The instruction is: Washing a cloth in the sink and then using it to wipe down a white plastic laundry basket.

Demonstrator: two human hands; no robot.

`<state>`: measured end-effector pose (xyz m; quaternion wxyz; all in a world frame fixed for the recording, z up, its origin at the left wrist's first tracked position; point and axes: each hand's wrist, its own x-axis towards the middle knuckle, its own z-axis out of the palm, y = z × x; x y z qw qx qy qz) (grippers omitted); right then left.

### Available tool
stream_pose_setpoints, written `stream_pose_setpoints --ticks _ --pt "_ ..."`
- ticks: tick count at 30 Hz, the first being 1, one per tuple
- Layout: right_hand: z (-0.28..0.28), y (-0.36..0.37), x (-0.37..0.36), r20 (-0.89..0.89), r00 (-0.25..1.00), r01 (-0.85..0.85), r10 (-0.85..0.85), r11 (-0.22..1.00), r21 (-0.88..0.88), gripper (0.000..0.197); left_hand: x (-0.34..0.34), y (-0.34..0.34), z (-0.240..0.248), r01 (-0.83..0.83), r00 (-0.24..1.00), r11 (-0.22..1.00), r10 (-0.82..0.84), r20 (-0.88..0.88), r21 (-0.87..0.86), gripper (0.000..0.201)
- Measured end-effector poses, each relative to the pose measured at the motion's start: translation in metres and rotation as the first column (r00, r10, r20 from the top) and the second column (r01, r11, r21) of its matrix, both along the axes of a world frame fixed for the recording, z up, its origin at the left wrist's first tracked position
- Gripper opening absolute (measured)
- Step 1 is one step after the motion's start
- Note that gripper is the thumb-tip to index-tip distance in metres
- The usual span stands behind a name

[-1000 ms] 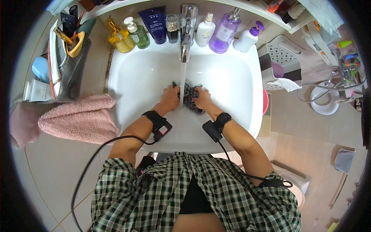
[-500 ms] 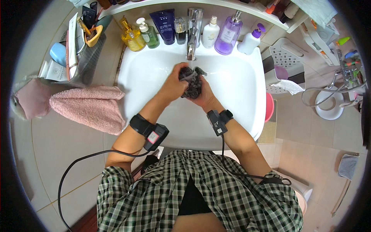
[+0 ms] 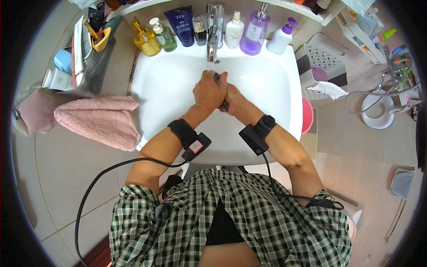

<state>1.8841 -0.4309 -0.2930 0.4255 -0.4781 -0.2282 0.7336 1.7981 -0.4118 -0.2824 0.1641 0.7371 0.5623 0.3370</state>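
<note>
A bunched dark grey cloth [image 3: 224,106] is pressed between my two hands, over the white sink [image 3: 271,93] and just below the faucet [image 3: 214,38]. Only small bits of it show at the top and bottom of my grip; the rest is covered by fingers. My left hand [image 3: 209,92] is wrapped over it from the left, its back facing up. From the right, my right hand [image 3: 235,100] closes round it, its fingers mostly hidden under the left. Water seems to run from the spout onto my hands.
Bottles and a dark blue tube [image 3: 181,26] line the sink's back edge, among them a purple pump bottle [image 3: 254,35]. A pink towel [image 3: 98,120] hangs at the left, below a grey bin of toiletries [image 3: 91,71]. Cables [image 3: 106,171] trail from both wrist devices.
My hands have closed tightly over the cloth, which was a larger open wad before. The left hand has turned over the top of it. The view has shifted slightly.
</note>
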Motion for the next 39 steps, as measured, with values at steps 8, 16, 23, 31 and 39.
stream_pose_setpoints --ticks 8,16,23,31,39 --pt "0.018 -0.001 -0.007 0.389 0.915 -0.092 0.109 0.994 -0.063 0.035 -0.019 0.022 0.007 0.099 0.981 0.965 -0.053 0.189 -0.243 0.042" --pt "0.024 -0.001 0.032 0.552 0.827 -0.28 0.11 0.931 0.235 0.034 -0.091 0.058 -0.006 0.15 0.988 0.818 -0.15 0.046 -0.555 0.045" --pt "0.054 0.009 0.088 0.789 0.561 -0.316 -0.251 0.816 0.484 0.029 -0.123 0.064 0.024 0.158 0.987 0.804 -0.131 0.089 -0.574 0.023" --pt "0.005 -0.014 0.163 0.999 -0.014 -0.941 0.035 0.338 -0.025 0.035 -0.125 0.066 0.004 0.337 0.939 0.926 -0.344 -0.015 -0.172 0.019" --pt "-0.077 0.021 0.126 0.98 0.173 -0.522 0.095 0.853 0.01 0.042 -0.141 0.103 -0.099 0.069 0.8 0.921 -0.281 -0.53 -0.383 0.052"
